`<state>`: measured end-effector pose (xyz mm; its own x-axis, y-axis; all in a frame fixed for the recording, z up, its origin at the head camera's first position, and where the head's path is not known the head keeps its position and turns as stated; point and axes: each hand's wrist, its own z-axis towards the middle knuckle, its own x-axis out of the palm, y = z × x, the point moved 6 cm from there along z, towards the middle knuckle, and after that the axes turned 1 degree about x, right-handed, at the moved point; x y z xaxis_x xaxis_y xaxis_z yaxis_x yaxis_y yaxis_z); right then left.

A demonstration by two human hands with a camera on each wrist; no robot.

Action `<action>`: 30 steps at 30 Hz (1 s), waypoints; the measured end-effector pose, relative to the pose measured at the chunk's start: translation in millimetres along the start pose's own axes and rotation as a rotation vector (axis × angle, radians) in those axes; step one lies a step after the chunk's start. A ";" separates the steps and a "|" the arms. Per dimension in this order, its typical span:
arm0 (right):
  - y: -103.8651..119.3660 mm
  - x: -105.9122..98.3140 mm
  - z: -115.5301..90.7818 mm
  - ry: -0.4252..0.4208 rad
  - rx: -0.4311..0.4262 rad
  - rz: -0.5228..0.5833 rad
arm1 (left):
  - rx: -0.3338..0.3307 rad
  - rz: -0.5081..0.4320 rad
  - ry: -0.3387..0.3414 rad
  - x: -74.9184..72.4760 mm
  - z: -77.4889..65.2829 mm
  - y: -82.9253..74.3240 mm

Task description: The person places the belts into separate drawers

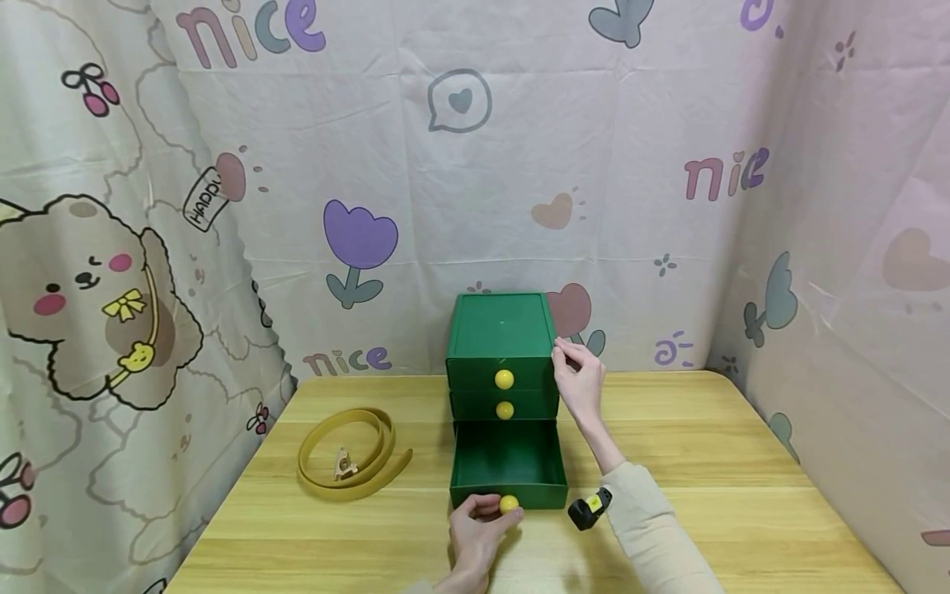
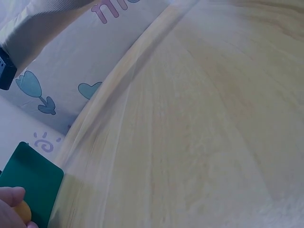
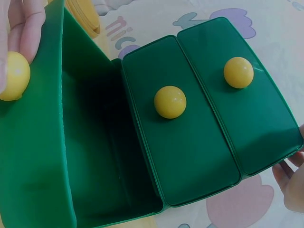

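Observation:
A green drawer cabinet (image 1: 505, 326) with round yellow knobs stands on the wooden table. Its bottom drawer (image 1: 545, 497) is pulled out, and the inside shows bare green. My left hand (image 1: 475, 532) pinches that drawer's yellow knob (image 1: 508, 504) between thumb and fingers; the right wrist view shows the same knob (image 3: 16, 76) from above. Up at the cabinet's right front corner, my right hand (image 1: 580, 379) holds the edge with its fingertips. In the right wrist view the fingers of this hand (image 3: 292, 185) lie against the cabinet's side. The upper two drawers are closed.
A coiled yellow belt (image 1: 308, 462) with a gold-coloured buckle (image 1: 344, 464) lies left of the cabinet. A small black device (image 1: 589, 509) is worn on the right wrist. Behind the table (image 1: 705, 462) hangs a printed white cloth (image 1: 475, 181), with more cloth on both sides.

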<state>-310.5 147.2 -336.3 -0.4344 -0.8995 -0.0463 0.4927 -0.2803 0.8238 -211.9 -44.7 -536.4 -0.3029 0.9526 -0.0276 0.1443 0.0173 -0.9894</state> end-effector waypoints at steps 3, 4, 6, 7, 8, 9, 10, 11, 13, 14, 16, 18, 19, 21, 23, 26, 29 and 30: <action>0.1 -0.3 -0.4 0.002 0.000 0.007 | 0.001 0.002 0.001 -0.2 -0.9 -0.2; 0.1 -0.3 -0.5 0.002 -0.001 0.009 | 0.003 0.005 0.001 -0.4 -1.3 -0.3; -0.2 -0.2 -0.3 -0.001 -0.002 0.013 | 0.002 0.009 0.003 -0.7 -2.0 -0.4; -0.6 0.1 -0.1 -0.003 -0.001 0.014 | 0.003 0.009 0.003 -0.9 -2.3 -0.4; -1.0 0.4 0.2 -0.005 0.000 0.014 | 0.002 0.010 0.003 -1.1 -2.8 -0.7; -1.4 0.6 0.4 -0.007 0.001 0.013 | 0.001 0.009 0.005 -1.3 -3.1 -0.6; -1.8 0.8 0.6 -0.009 0.002 0.012 | 0.000 0.008 0.006 -1.5 -3.5 -0.8; -2.2 0.9 0.7 -0.010 0.002 0.011 | -0.002 0.006 0.007 -1.8 -3.7 -0.6; -2.9 1.1 0.9 -0.011 0.004 0.010 | -0.002 0.003 0.009 -2.3 -4.1 -0.6; -3.1 1.1 0.9 -0.012 0.004 0.009 | 0.000 0.002 0.009 -2.5 -4.3 -0.6; -3.4 1.2 1.2 -0.012 0.004 0.009 | 0.001 0.000 0.010 -2.9 -4.3 -0.1; -3.3 1.2 1.2 -0.010 0.005 0.006 | 0.002 -0.002 0.011 -3.2 -4.3 0.7; -3.0 1.1 1.1 -0.008 0.005 0.006 | 0.001 -0.002 0.011 -3.2 -4.2 1.4; -1.9 0.6 0.8 -0.006 0.003 0.002 | -0.002 0.000 0.013 -3.1 -4.0 2.5; -0.3 0.3 0.4 -0.005 0.000 -0.004 | 0.000 -0.003 0.015 -2.8 -3.6 3.7; -1.3 0.3 1.5 -0.009 -0.004 -0.003 | 0.001 -0.008 0.016 -2.1 -2.7 5.1; -12.3 2.1 5.0 -0.016 0.005 0.000 | -0.003 -0.010 0.018 -1.8 -2.0 6.6; -17.5 2.8 6.4 -0.017 0.011 0.003 | -0.005 -0.012 0.020 -1.7 -1.9 6.9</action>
<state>-325.1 151.7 -347.2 -0.4456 -0.8946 -0.0339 0.4859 -0.2735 0.8301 -208.5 -45.6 -542.9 -0.2856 0.9583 -0.0131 0.1454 0.0298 -0.9889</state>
